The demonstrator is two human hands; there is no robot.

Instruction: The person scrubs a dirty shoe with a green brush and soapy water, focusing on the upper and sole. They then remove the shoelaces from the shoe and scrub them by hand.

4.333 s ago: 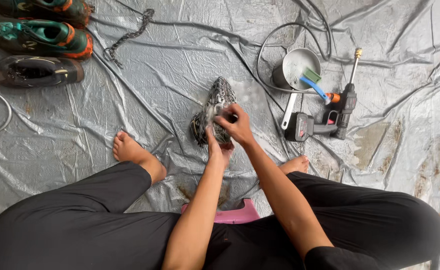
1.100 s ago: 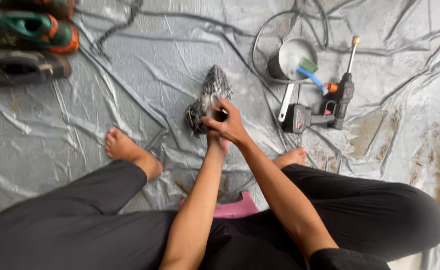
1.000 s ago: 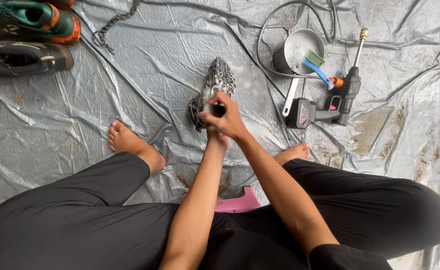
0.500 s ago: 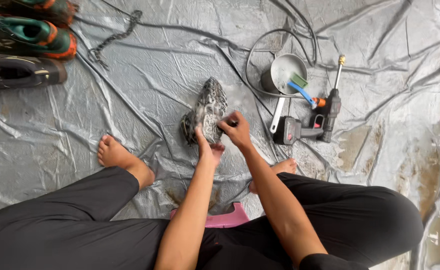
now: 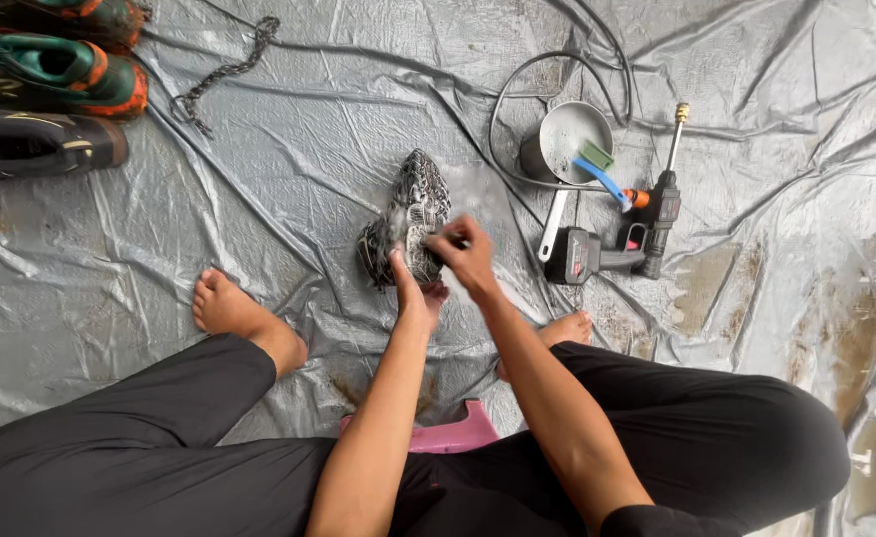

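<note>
Wrinkled grey plastic tarpaulin [image 5: 289, 179] covers the floor. Left hand [image 5: 413, 295] grips the heel of a sudsy black-and-white patterned shoe [image 5: 408, 214], steadying it toe-away; right hand [image 5: 468, 257] is closed on a small brush, barely visible, pressed to its side.

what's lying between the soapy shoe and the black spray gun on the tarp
In the head view, between the soapy shoe and the black spray gun lie bare wet tarp, a loop of thin hose and the pan's white handle.

crinkled glossy grey plastic sheet [image 5: 289, 149]; wet, soapy patterned fabric shoe [image 5: 410, 214]; dull metal pot [image 5: 565, 139]; matt black plastic spray gun [image 5: 617, 239]; smooth pink plastic stool [image 5: 448, 435]
</note>
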